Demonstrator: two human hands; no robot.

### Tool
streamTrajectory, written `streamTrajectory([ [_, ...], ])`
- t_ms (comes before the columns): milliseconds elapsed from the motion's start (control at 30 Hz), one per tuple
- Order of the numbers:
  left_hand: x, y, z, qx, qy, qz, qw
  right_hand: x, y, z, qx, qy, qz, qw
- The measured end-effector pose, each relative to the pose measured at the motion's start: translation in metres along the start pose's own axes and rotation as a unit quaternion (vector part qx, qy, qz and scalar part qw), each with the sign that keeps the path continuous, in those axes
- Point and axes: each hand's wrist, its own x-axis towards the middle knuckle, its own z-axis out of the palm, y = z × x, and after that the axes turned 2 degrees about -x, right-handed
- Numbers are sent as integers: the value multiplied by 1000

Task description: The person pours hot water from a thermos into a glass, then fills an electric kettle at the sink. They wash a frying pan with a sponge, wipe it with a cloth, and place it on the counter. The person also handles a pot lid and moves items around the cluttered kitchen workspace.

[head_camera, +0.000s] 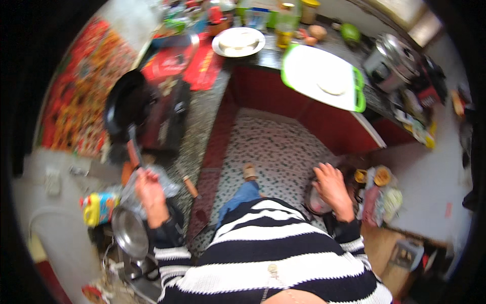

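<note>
My left hand [151, 192] is at the left, its curled fingers at the end of the handle [134, 152] of a dark wok [127, 102]. Blur hides whether they grip it. The wok sits at the left of a dark gas stove [167, 117]. Under that hand lies a clear plastic bag [169, 184]. My right hand [331, 187] hangs in the air with nothing in it, fingers extended, over a blurred container [316, 199] by the right wall. Ahead on the counter, a white cutting board with green edges [307, 72] carries a pale round piece, perhaps dough [332, 87].
A white plate [243, 41], an oil bottle [284, 28] and a metal pot [391, 62] stand on the far counter. The board overhangs the counter's front edge. At left are a steel lid or pan [130, 231], a yellow jug [99, 209] and a wooden-handled tool [190, 186].
</note>
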Motion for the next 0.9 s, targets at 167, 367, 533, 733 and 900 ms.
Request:
streamTrajectory([
  [167, 4, 9, -4, -26, -8, 29, 999, 66, 6, -15, 9, -2, -31, 999],
  [367, -36, -45, 54, 45, 118, -79, 989, 125, 20, -17, 20, -48, 2, 999],
  [533, -36, -69, 121, 111, -11, -229, 967, 143, 50, 2, 78, 13, -17, 997],
  [733, -17, -96, 197, 138, -93, -270, 948, 184, 65, -10, 135, 11, -18, 991],
  [900, -29, -107, 242, 101, -93, -262, 955, 269, 18, -35, 270, 10, -175, 947],
])
